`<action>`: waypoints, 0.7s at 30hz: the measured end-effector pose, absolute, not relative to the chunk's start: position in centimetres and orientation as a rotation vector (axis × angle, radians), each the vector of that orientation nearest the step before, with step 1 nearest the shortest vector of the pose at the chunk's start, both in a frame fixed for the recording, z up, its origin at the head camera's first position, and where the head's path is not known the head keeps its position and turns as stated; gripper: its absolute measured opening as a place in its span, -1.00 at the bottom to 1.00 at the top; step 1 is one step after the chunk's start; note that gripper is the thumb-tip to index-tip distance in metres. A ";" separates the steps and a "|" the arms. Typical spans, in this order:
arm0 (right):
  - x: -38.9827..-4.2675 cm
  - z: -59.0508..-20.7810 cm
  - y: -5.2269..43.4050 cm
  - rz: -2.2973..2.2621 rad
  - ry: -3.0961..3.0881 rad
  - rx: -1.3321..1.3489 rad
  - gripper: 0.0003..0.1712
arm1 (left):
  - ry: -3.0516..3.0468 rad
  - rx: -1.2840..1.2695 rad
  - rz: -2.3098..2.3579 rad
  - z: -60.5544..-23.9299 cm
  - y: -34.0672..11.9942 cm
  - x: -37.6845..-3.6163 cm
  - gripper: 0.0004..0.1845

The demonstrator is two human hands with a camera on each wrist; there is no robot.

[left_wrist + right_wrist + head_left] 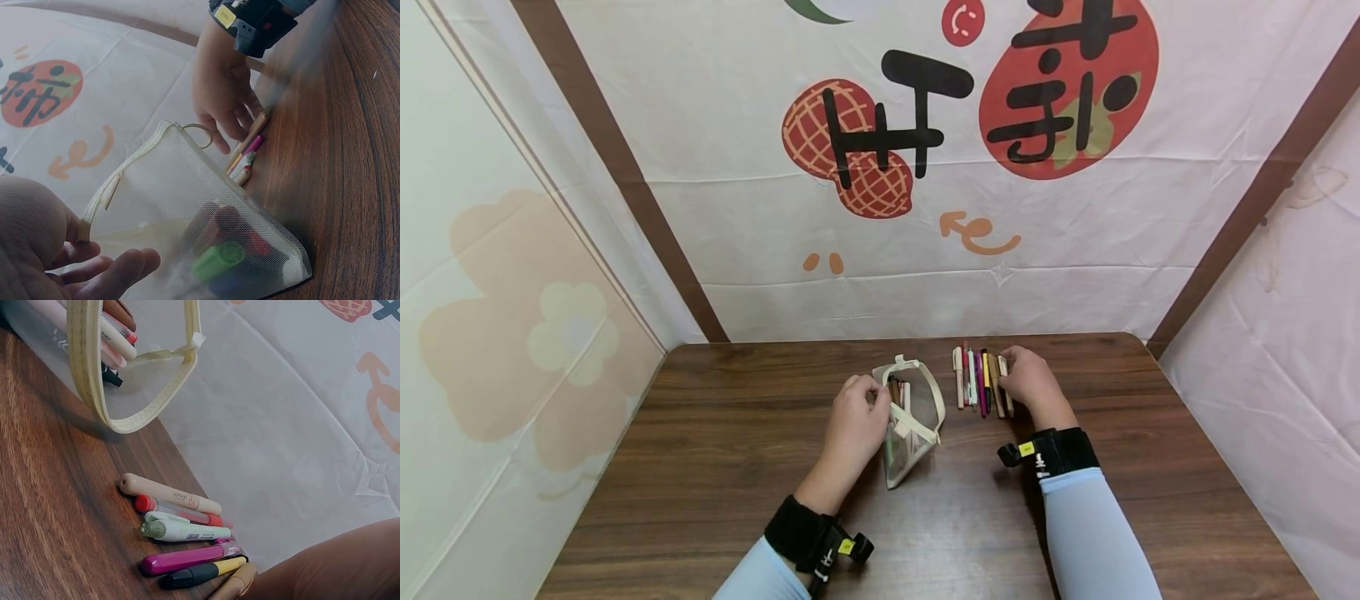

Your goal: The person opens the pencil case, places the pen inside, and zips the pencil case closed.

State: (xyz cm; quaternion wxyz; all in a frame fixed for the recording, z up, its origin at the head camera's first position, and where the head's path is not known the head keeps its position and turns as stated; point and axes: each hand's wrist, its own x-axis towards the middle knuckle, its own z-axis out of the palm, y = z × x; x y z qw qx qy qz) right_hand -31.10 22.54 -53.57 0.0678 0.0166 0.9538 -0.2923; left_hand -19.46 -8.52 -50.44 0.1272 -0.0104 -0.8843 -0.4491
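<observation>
A see-through mesh pencil pouch (pixel 917 417) with a cream zipper stands unzipped near the middle of the table, several pens and markers inside it. My left hand (pixel 857 421) pinches its zipper edge on the left side. Through the mesh in the left wrist view, a green marker (pixel 219 261) shows. To the right of the pouch, several pens lie side by side, among them a magenta pen (pixel 187 557) and a black-and-yellow pen (pixel 203 573). My right hand (pixel 1033 383) is at the row's right end, fingertips around a cream pen (pixel 1008 400). A brown pen (pixel 996 387) lies beside it.
The brown wooden table (pixel 737 450) ends at a printed white cloth (pixel 737 242) hanging behind it. Another cloth hangs along each side. The row of pens is near the table's back edge.
</observation>
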 end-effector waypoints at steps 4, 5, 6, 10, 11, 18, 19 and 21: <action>-31.1 -53.5 22.5 -0.854 2.882 0.058 -0.36 | -2.578 -0.026 -1.325 -50.4 -8.6 -19.4 -0.79; -31.0 -53.5 22.5 -0.848 2.883 0.058 -0.34 | -2.579 -0.024 -1.330 -50.4 -8.6 -19.4 -0.79; -31.0 -53.5 22.5 -0.839 2.884 0.059 -0.32 | -2.581 -0.023 -1.333 -50.4 -8.6 -19.4 -0.79; -31.0 -53.4 22.6 -0.817 2.881 0.068 -0.28 | -2.583 -0.020 -1.330 -50.4 -8.5 -19.4 -0.80; -31.0 -53.4 22.6 -0.819 2.878 0.070 -0.27 | -2.583 -0.020 -1.326 -50.4 -8.5 -19.4 -0.80; -30.9 -52.3 22.3 -0.964 2.825 0.051 -0.23 | -2.575 -0.026 -1.319 -50.5 -8.5 -19.5 -0.81; -30.8 -52.1 22.2 -1.007 2.809 0.038 -0.23 | -2.574 -0.028 -1.320 -50.5 -8.5 -19.5 -0.81; -30.6 -51.6 21.9 -1.097 2.775 0.000 -0.22 | -2.572 -0.032 -1.321 -50.5 -8.5 -19.5 -0.81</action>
